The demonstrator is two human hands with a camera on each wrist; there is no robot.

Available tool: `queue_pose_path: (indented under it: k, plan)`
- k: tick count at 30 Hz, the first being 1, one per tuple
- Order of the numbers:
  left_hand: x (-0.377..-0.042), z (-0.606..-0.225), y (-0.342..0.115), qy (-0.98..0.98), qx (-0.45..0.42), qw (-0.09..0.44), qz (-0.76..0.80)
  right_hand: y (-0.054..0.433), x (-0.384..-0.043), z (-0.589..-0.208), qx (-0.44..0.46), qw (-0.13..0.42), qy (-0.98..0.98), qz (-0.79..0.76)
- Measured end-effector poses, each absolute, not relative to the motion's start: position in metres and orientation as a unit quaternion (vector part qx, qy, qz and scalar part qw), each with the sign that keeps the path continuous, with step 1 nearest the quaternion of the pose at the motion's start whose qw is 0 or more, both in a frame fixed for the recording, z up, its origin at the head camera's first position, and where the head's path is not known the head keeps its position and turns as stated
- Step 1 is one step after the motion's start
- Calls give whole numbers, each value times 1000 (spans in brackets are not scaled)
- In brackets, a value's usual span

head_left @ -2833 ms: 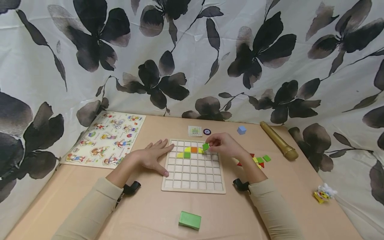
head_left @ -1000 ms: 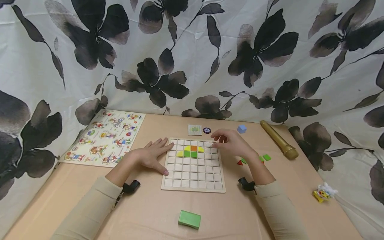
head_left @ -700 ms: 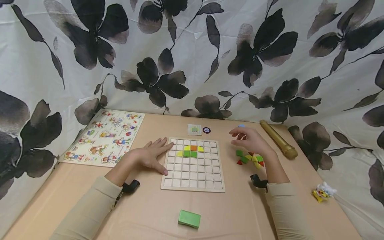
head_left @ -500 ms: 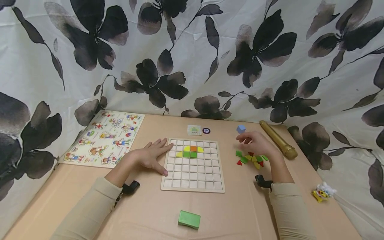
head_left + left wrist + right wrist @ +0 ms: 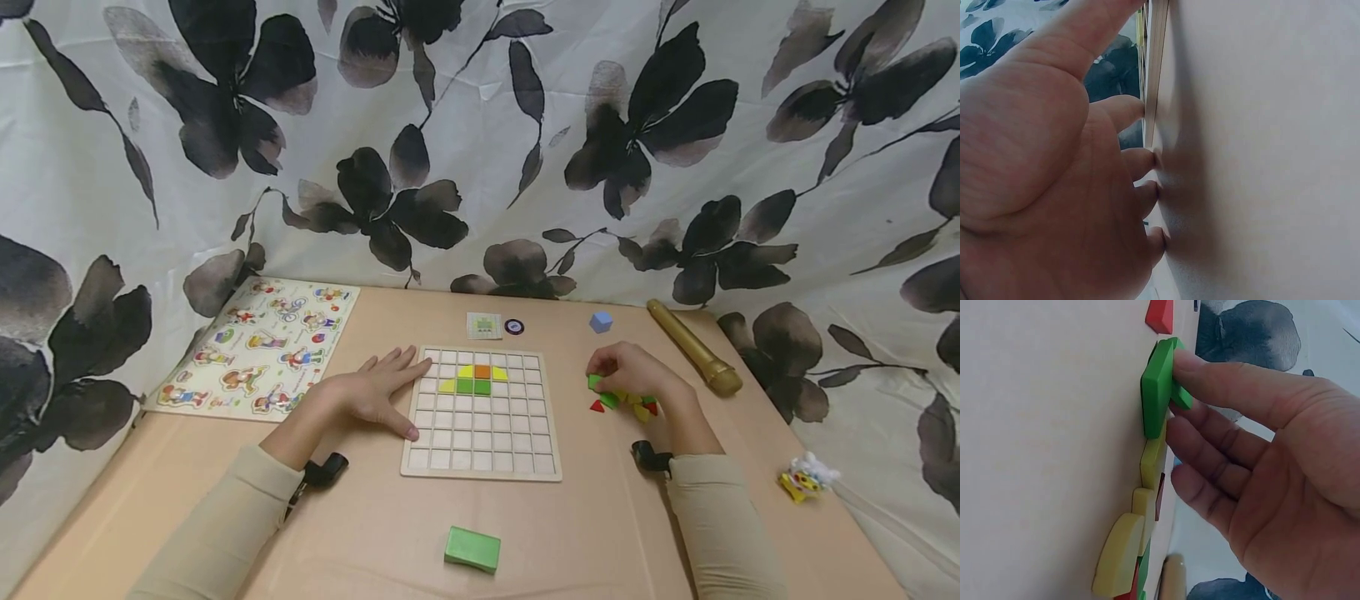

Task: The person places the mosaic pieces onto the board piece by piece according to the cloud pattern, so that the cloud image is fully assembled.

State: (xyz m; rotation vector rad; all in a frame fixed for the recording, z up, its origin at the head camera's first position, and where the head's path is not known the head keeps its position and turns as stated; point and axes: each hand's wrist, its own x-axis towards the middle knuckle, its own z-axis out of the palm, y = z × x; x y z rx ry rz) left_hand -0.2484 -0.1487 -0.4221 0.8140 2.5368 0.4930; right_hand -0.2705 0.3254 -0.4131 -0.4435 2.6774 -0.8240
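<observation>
Gridded board flat, six coloured tiles toward 12 o'clock; loose tiles at 3 o'clock, green tile pinched.

Left sleeve: long, plain beige, cuff ends short of the wrist. Right sleeve: same beige, light creases across it. Left wrist camera and right wrist camera: small black rounded housings, one per arm, dark mount piece at left cuff. Left hand and right hand: bare, palm creases visible up close.
</observation>
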Motion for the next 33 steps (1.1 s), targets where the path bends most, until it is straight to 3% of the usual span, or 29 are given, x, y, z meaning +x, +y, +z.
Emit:
queue_pose_path:
  k: [4,15,25,33]
  plan:
    - [-249,-423,-150,915,295,212,176,322,-271,-411,-167,139,926,-308]
    - [-250,-420,-151,915,295,214,171,280,-272,-403,-250,39,892,-375]
    - [-249,-422,-150,915,291,217,173,213,-272,-395,-310,123,878,-344]
    - [-248,-423,-150,916,289,216,177,185,-278,-402,-353,136,874,-304]
